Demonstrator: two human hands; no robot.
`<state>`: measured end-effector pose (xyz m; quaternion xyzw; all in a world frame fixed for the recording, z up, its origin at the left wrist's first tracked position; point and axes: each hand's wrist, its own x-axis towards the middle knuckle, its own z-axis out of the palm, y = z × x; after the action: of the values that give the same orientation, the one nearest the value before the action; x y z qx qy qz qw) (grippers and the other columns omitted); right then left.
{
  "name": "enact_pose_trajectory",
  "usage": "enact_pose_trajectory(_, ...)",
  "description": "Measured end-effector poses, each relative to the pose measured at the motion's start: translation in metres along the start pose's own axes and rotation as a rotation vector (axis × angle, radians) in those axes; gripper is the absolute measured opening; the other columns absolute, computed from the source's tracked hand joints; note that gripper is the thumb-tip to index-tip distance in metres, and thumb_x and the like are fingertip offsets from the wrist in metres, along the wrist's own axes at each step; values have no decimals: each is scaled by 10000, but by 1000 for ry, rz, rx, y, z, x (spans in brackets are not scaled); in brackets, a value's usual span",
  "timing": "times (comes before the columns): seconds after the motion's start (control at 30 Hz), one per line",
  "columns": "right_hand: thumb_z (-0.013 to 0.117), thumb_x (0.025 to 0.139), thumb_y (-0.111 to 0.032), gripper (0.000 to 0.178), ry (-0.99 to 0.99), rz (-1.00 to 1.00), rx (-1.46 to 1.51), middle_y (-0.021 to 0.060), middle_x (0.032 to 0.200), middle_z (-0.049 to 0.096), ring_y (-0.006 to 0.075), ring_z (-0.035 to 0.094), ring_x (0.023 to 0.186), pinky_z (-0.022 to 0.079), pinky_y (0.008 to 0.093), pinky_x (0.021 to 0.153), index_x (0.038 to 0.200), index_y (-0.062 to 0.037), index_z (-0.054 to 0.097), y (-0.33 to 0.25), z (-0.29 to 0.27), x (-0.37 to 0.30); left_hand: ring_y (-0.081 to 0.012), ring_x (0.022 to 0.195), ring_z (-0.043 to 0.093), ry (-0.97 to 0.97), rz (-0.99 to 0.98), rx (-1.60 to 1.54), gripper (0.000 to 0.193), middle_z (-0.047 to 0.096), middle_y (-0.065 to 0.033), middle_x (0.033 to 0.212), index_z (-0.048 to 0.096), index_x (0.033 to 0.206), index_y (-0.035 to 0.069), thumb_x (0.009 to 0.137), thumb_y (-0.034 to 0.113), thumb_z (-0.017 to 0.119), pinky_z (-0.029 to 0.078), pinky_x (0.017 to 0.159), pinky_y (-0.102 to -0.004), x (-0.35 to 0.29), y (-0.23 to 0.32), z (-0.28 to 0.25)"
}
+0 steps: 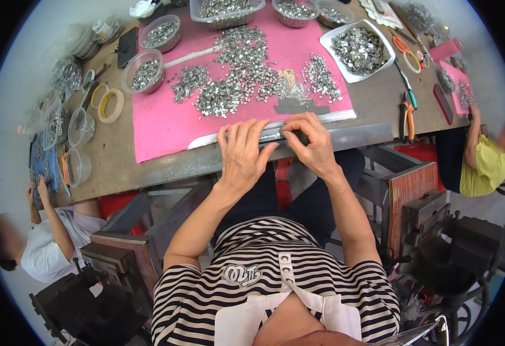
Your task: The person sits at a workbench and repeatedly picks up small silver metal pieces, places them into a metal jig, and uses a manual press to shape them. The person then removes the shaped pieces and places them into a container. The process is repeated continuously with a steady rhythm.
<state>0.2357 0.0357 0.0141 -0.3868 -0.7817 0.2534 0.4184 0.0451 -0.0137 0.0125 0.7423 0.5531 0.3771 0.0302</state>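
Note:
My left hand (242,151) rests at the table's front edge, fingers stretched forward onto a narrow metal strip (271,135), thumb held apart. Just right of it, my right hand (313,147) is closed in a pinch over the strip's other end. Something small and dark shows under its fingers; its kind is hidden. Beyond both hands lies a pink mat (166,124) with spread piles of small shiny metal pieces (235,86). A dark flat bar (301,109) and a small brownish patch (287,79) with thin slivers lie close to my right hand.
Clear plastic tubs (143,70) and a white square bowl (357,49) hold more metal pieces. Tape rolls (111,106) lie left; orange-handled pliers (406,118), a file-like tool (407,86) and scissors (403,46) lie right. Co-workers sit at left (53,239) and right (486,164).

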Motion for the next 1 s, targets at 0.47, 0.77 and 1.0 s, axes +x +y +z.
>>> enact_pose_trajectory(0.47, 749, 817, -11, 122, -77, -122, -170, 70, 966, 665, 263, 623, 899, 450, 387, 823, 915, -35, 679, -6, 10, 6, -289, 1028, 582, 16, -34, -22, 387, 642, -96, 1101, 690, 1175, 74, 806, 123, 793, 394, 927, -428, -11, -8, 11)
enact_pose_trajectory(0.77, 729, 797, -32, 192, -120, -329, -387, 76, 1010, 640, 267, 618, 944, 445, 410, 881, 976, -56, 666, -15, 7, 5, -296, 1032, 582, 16, -39, -6, 389, 643, -98, 1102, 688, 1178, 67, 803, 98, 786, 399, 924, -438, -12, -7, 11)
enact_pose_trajectory(1.0, 698, 844, -24, 234, -68, -205, -150, 94, 1033, 684, 272, 652, 958, 443, 415, 935, 1078, -41, 694, 1, 0, -6, -265, 1051, 578, -53, -71, -74, 332, 638, -73, 1100, 683, 1178, 74, 858, 133, 747, 344, 994, -468, -1, 0, -2)
